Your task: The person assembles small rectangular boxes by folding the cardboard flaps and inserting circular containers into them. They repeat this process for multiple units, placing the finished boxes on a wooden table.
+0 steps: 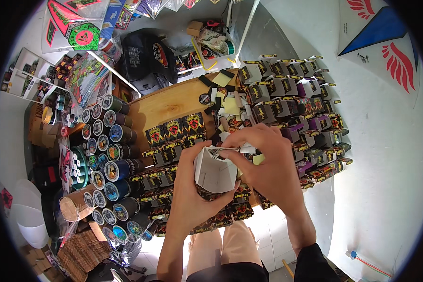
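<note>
My left hand [191,197] grips a small open cardboard box [215,173] from below, its white inside facing up. My right hand [268,160] sits over the box's top right edge, fingers pinching a flap there. Both hands hover above a wooden table [167,105]. Closed black boxes with red and yellow print [174,134] lie in rows just left of and below my hands. Many open boxes of the same kind [291,94] stand packed together to the right.
Stacked thread spools with round labels [110,155] line the table's left side. Loose black and yellow card pieces [223,101] lie at the table's far middle. Kites in plastic sleeves [80,28] hang at the top left, a white and blue kite [380,37] at the top right. A black bag [145,56] rests behind the table.
</note>
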A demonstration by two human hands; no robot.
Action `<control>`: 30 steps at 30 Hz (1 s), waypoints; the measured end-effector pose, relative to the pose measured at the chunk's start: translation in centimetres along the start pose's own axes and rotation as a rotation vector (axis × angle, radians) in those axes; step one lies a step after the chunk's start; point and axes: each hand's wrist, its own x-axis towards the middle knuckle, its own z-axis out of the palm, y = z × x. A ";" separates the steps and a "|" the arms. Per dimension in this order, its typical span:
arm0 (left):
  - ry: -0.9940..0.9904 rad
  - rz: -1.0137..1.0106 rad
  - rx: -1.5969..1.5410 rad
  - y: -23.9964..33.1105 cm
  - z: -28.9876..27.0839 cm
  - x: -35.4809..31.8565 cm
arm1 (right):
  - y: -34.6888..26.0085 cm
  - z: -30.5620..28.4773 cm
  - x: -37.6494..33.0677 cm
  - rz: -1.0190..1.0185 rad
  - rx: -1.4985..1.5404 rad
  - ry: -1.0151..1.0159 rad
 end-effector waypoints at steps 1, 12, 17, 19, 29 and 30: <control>-0.009 -0.012 0.007 0.1 0.0 0.0 | 0.2 0.3 0.0 -0.073 -0.122 -0.006; -0.080 -0.115 0.053 -0.3 1.3 -0.7 | 1.5 3.5 0.8 0.012 -0.394 -0.287; -0.044 -0.083 0.125 -1.3 1.5 -1.0 | 1.4 1.6 0.6 0.034 -0.124 -0.372; -0.023 -0.129 0.083 -1.6 1.4 -1.0 | 3.3 1.0 0.2 0.011 0.076 -0.347; -0.044 -0.183 0.042 -3.5 0.7 -1.5 | 10.5 2.0 -1.0 0.335 0.066 -0.107; -0.051 -0.186 0.043 -3.5 0.8 -1.5 | 11.1 2.6 -1.1 0.338 0.039 -0.109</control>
